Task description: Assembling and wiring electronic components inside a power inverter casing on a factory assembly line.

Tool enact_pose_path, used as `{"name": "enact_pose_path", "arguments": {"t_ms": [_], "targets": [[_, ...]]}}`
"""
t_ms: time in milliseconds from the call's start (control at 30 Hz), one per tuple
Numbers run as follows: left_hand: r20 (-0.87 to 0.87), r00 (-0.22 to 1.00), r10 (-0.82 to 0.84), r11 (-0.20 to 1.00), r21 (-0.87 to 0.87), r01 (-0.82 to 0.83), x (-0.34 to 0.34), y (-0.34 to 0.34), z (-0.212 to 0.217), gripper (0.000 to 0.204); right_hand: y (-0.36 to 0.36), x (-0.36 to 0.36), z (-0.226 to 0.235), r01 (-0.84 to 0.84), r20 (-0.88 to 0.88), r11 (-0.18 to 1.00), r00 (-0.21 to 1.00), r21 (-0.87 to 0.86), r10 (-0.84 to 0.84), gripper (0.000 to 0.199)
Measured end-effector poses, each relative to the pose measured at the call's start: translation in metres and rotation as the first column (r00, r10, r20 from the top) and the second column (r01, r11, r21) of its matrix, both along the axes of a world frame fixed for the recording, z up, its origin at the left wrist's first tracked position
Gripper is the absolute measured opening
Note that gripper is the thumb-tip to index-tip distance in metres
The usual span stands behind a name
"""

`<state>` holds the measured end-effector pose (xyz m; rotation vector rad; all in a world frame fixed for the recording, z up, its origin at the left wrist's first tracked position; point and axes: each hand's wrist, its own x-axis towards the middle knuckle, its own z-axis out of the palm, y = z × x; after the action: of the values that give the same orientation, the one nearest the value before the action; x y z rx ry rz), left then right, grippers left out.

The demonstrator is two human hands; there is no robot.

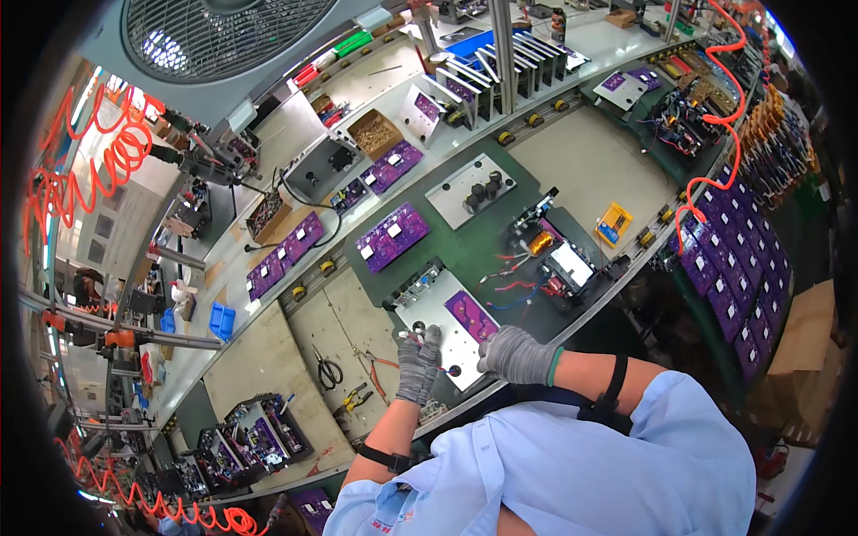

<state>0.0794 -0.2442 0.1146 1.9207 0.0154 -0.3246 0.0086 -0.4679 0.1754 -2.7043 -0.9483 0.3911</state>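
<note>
In front of me a silver metal plate (429, 308) lies on a green mat, with a small purple circuit board (471, 316) on its right part and connectors along its far left edge. My left hand (417, 368), in a grey knit glove, is over the plate's near left side. Its fingers are curled together beside a small dark round part; what they pinch is too small to name. My right hand (520, 355), gloved alike, is closed at the plate's right edge, below the purple board. Its fingertips hide whatever is in them.
Right of the plate stands an assembly with a copper coil (541, 242) and loose wires. Beyond lie a purple board (393, 236) and a plate with black capacitors (472, 189). Pliers (357, 398) lie at left. A large fan (223, 40) hangs overhead; orange coiled hoses (715, 183) dangle.
</note>
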Motion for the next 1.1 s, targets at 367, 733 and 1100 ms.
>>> {"name": "enact_pose_path", "arguments": {"t_ms": [367,733,1100], "targets": [[-0.148,0.978,0.15,0.977,-0.133,-0.17,0.019,0.035,0.007,0.032,0.046,0.03,-0.001,-0.224,0.031,0.973,0.974,-0.052,0.226,0.015],[-0.389,0.723,0.571,0.636,-0.347,-0.689,0.027,0.066,-0.11,0.028,0.05,0.035,-0.012,-0.191,0.005,0.981,0.981,-0.006,0.191,0.015],[-0.698,0.677,0.234,0.578,-0.46,-0.674,0.026,0.051,-0.108,0.041,0.047,0.04,-0.024,-0.22,-0.001,0.971,0.975,0.098,0.221,0.015]]}}
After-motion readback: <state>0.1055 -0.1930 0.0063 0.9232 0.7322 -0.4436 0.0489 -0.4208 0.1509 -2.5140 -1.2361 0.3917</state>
